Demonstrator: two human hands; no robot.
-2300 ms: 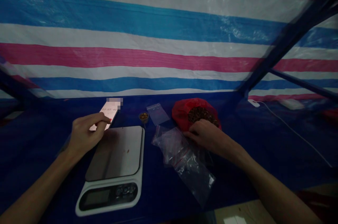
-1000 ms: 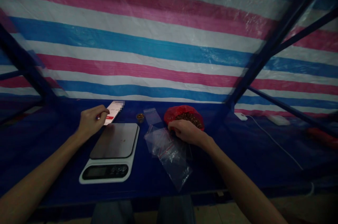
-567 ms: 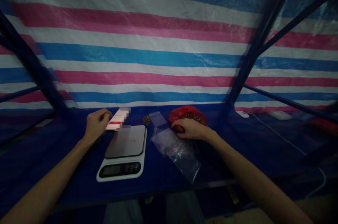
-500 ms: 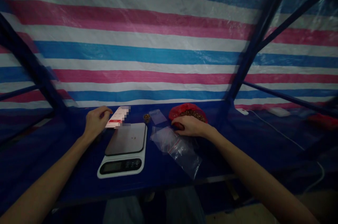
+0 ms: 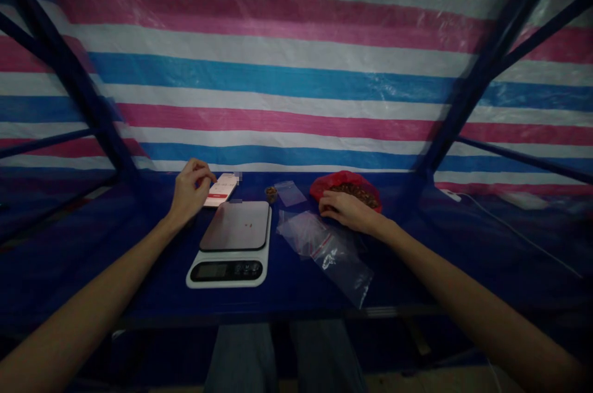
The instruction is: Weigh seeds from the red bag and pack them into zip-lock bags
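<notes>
My left hand (image 5: 191,190) is beside a phone (image 5: 221,190) with a lit screen, fingers loosely curled, a gap at the thumb, and nothing visible in them. My right hand (image 5: 345,209) is closed at the near rim of a red bag (image 5: 324,184) full of small brown pieces (image 5: 356,193); its fingertips are partly hidden. Between my arms stands a white kitchen scale (image 5: 227,275) with a flat plate (image 5: 234,232), on which a few tiny pieces (image 5: 249,225) lie. Behind the scale is a small cup (image 5: 271,194) of brown pieces.
Clear zip bags (image 5: 340,263) lie in front of the red bag, and another small zip bag (image 5: 291,193) lies beside the cup. Blue metal posts (image 5: 456,109) flank the blue table (image 5: 157,294). A striped sheet (image 5: 278,84) hangs behind. A white cable (image 5: 514,229) runs at the right.
The view has shifted, so the tabletop things appear farther right and slightly higher. My left hand's fingers look more curled beside the phone. My right hand stays at the red bag's rim.
</notes>
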